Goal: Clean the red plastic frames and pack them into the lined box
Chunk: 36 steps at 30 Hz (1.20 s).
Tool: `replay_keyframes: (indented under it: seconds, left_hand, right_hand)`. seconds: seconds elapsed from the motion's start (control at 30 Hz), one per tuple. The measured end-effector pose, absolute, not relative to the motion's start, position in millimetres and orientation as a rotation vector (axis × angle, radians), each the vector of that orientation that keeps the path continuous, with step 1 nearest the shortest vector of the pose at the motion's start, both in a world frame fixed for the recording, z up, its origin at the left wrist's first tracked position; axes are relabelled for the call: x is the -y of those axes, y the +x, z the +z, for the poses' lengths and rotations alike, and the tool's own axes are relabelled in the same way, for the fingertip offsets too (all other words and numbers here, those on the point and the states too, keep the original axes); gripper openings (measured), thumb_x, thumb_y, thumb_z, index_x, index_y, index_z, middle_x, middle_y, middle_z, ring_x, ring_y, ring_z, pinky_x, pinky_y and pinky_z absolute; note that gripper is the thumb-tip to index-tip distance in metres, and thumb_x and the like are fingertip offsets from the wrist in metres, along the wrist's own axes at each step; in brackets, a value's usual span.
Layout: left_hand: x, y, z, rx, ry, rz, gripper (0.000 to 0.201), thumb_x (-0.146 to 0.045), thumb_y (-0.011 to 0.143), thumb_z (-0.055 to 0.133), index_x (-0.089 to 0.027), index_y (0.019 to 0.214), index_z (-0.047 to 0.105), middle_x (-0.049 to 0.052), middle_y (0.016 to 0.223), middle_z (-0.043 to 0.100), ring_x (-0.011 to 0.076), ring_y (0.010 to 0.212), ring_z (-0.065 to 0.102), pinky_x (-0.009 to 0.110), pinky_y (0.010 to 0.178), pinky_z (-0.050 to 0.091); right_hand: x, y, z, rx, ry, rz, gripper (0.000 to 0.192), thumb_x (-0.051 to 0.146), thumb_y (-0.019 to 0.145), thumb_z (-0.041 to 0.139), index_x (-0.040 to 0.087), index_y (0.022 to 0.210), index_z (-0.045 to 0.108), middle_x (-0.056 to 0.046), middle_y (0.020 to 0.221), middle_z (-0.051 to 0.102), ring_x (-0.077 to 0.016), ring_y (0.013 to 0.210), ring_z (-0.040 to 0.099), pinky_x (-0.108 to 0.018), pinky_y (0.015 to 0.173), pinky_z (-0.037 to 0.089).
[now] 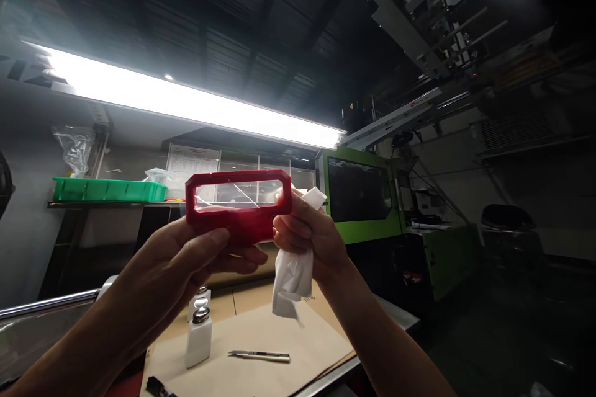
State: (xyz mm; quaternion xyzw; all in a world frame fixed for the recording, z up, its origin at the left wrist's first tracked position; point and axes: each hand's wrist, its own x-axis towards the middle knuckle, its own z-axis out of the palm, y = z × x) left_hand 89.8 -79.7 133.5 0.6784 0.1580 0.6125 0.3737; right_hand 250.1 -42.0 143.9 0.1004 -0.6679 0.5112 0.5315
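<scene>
A red plastic frame (238,208) with a clear window is held up at chest height, tilted toward the strip light. My left hand (195,254) grips its lower left edge with thumb and fingers. My right hand (307,236) pinches the frame's right end and also clutches a crumpled white cloth (293,279), which hangs down below the fingers.
Below, on brown cardboard (279,329) over the workbench, stand two white dispenser bottles (198,335) and a utility knife (259,356). A green tray (109,190) sits on a shelf at left. A green moulding machine (363,198) fills the right, with a bright strip light (186,102) overhead.
</scene>
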Motion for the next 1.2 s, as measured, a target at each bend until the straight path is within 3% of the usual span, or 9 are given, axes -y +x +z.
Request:
replay_keyframes:
  seconds: [0.2,0.37,0.5,0.67,0.83,0.97,1.1,1.2]
  left_hand:
    - [77,85,137,-0.438,1.800,1.599,0.008,-0.024,0.070,0.070,-0.019,0.074,0.074,0.006,0.063,0.075,0.0189,0.059,0.070,0.021,0.058,0.057]
    - [79,84,144,-0.451,1.838,1.683,0.011,-0.032,0.070,0.069,-0.023,0.074,0.074,0.005,0.062,0.074,0.0186,0.057,0.069,0.021,0.055,0.057]
    - [84,81,151,-0.477,1.863,1.700,0.011,-0.032,0.068,0.070,-0.024,0.075,0.075,0.005,0.063,0.074,0.0200,0.057,0.068,0.026,0.057,0.059]
    - [88,78,153,-0.472,1.874,1.696,0.011,-0.033,0.071,0.068,-0.026,0.077,0.075,0.003,0.067,0.075,0.0186,0.058,0.068,0.023,0.056,0.057]
    - [89,77,153,-0.466,1.835,1.703,0.017,-0.030,0.071,0.068,-0.026,0.086,0.075,0.005,0.077,0.076,0.0191,0.066,0.070,0.022,0.060,0.058]
    - [91,73,152,-0.473,1.835,1.713,0.015,-0.033,0.066,0.072,-0.024,0.078,0.076,0.005,0.067,0.075,0.0212,0.063,0.070,0.023,0.056,0.058]
    - [94,70,150,-0.486,1.868,1.730,0.018,-0.037,0.067,0.072,-0.022,0.076,0.076,0.005,0.070,0.075,0.0215,0.062,0.071,0.023,0.060,0.059]
    - [96,71,149,-0.473,1.882,1.731,0.020,-0.038,0.070,0.070,-0.021,0.079,0.076,0.006,0.074,0.076,0.0204,0.063,0.071,0.021,0.061,0.058]
  right_hand:
    - [41,241,146,1.528,0.125,1.209,0.019,0.030,0.074,0.067,0.016,0.067,0.056,0.012,0.041,0.034,-0.0005,0.035,0.018,-0.016,0.034,0.013]
    - [39,234,153,1.514,0.084,1.248,0.022,0.020,0.066,0.066,0.016,0.052,0.049,0.012,0.038,0.037,0.0008,0.033,0.019,-0.015,0.033,0.012]
    - [40,228,159,1.523,0.051,1.234,0.012,0.016,0.058,0.063,0.016,0.051,0.052,0.012,0.036,0.038,0.0007,0.032,0.021,-0.016,0.032,0.012]
    - [40,221,160,1.573,0.033,1.188,0.022,0.022,0.053,0.058,0.018,0.039,0.041,0.010,0.033,0.038,0.0000,0.031,0.024,-0.018,0.033,0.010]
    - [41,216,159,1.554,0.040,1.189,0.021,0.021,0.055,0.058,0.018,0.043,0.041,0.011,0.035,0.036,0.0001,0.032,0.022,-0.018,0.034,0.010]
    - [41,215,158,1.444,0.064,1.193,0.017,0.019,0.060,0.061,0.018,0.052,0.045,0.012,0.038,0.033,-0.0002,0.033,0.018,-0.018,0.034,0.010]
    - [38,218,157,1.299,0.124,1.167,0.029,0.027,0.069,0.067,0.019,0.057,0.041,0.013,0.043,0.028,-0.0016,0.037,0.013,-0.018,0.034,0.010]
    - [37,221,152,1.298,0.123,1.090,0.023,0.033,0.074,0.066,0.019,0.064,0.050,0.012,0.044,0.027,-0.0033,0.037,0.014,-0.019,0.033,0.012]
